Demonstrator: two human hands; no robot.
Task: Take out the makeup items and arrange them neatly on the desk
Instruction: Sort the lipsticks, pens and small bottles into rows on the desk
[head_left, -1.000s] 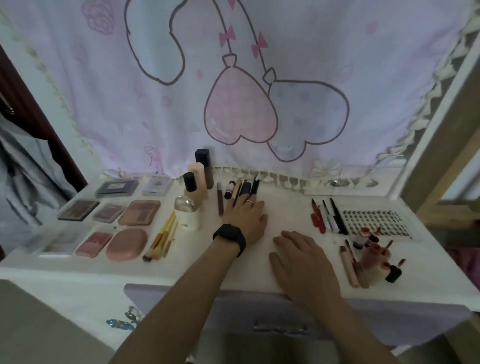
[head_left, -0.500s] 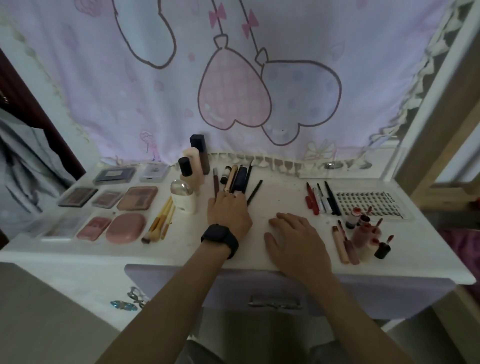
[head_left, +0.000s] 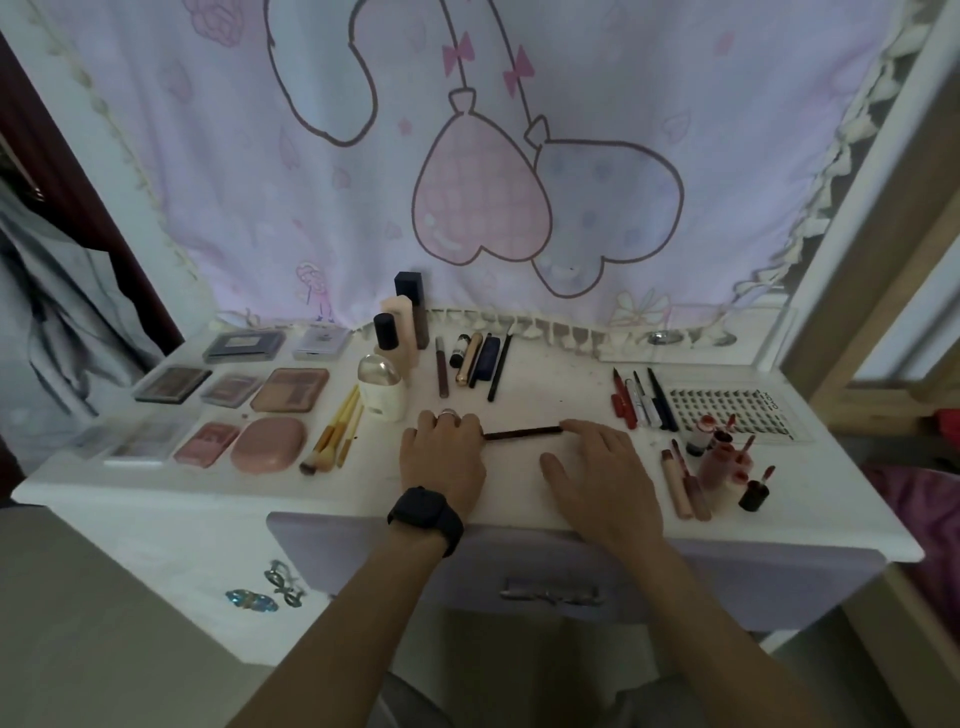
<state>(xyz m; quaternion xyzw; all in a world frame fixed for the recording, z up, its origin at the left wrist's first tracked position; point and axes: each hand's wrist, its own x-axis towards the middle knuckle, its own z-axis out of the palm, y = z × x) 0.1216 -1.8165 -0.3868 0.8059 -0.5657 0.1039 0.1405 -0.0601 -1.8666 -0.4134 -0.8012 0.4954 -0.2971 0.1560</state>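
**Palette block** (head_left: 234, 387): flat cases in rows on the left of the surface (head_left: 156, 493), with a pink compact (head_left: 267, 444) at the front.

**Brushes** (head_left: 337, 431): a loose bundle lying just beside the compact.

**Bottles** (head_left: 397, 332): an upright cluster at the back, with a white bottle (head_left: 382, 395) in front of it.

**Stick row** (head_left: 472, 358): tubes and liners lying side by side, just behind the left grip.

**Left grip** (head_left: 441, 457): knuckles up, fingers curled down over the left end of the dark pencil. It appears to pinch that end, though the fingertips are hidden.

**Dark pencil** (head_left: 522, 432): lies crosswise on the bare middle of the surface, between the two hands.

**Right grip** (head_left: 597, 473): fingers straight and relaxed, holding nothing. The index fingertip touches the pencil's right end.

**Step in hand (judged):** placing this one pencil; most items already look set out. The next move calls for turning the pencil to lie parallel with a row, either the stick row or the pens, and sliding it in without disturbing its neighbours.

**Pens** (head_left: 644, 400): red and black, lying parallel, right of centre.

**Lash tray** (head_left: 727, 410): flat, beside the pens.

**Lip tubes** (head_left: 722, 462): a crowded group near the right grip, some upright and some lying. The upright ones could tip if brushed.
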